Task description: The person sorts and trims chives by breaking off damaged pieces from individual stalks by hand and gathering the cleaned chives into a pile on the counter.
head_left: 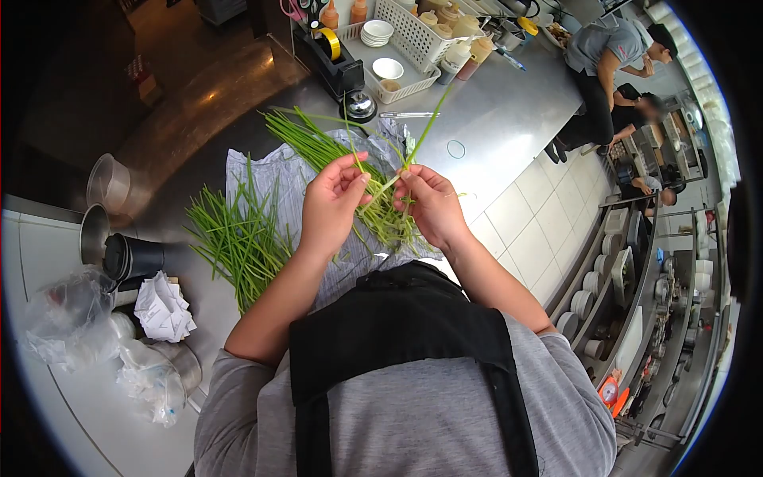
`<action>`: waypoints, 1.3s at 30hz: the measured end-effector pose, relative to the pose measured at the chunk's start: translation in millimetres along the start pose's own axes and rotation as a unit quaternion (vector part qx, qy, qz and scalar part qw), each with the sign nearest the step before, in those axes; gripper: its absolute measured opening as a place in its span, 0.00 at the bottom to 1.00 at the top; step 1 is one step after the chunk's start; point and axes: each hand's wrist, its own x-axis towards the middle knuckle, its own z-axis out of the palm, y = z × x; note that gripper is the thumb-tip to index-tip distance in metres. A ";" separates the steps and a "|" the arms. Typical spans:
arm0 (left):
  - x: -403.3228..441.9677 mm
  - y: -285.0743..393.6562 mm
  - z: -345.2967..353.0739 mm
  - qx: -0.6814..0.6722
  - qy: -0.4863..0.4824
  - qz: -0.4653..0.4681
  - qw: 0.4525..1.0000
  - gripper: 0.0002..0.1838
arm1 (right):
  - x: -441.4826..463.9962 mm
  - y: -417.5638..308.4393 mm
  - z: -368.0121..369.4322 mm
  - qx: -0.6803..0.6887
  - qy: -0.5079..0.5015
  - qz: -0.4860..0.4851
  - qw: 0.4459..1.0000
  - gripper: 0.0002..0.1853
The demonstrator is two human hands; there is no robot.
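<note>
Over the counter, my right hand [429, 199] is closed in a pinch on a thin green onion [427, 133]; its green end points up and away and its pale end angles toward my left hand. My left hand [338, 195] pinches a thin green strand [353, 139] between thumb and fingers, close to that pale end. Beneath both hands lies a bunch of green onions [306, 141] on a grey striped cloth [242, 171], partly hidden by my hands. A second pile of green stalks [238, 238] rests left of my left forearm.
Behind the cloth stand a call bell [358, 106], a tape dispenser [338, 75] and a white basket [413, 36] with bottles nearby. Crumpled paper [163, 308] and plastic bags [67, 318] are at the left. Two people [608, 56] are at the right, near shelves [612, 278].
</note>
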 end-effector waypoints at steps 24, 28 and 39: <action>-6.2 -7.2 -10.9 0.034 -0.049 0.002 0.998 0.13 | -7.6 -8.6 -13.4 0.012 -0.019 -0.007 1.000 0.05; -15.2 2.1 -32.1 0.071 -0.065 0.011 0.995 0.17 | -7.9 -8.4 -14.7 0.011 -0.025 -0.012 1.000 0.04; -89.3 33.2 -160.3 0.667 0.098 -0.045 0.737 0.26 | -7.6 -2.3 -16.3 -0.026 -0.025 -0.016 0.999 0.05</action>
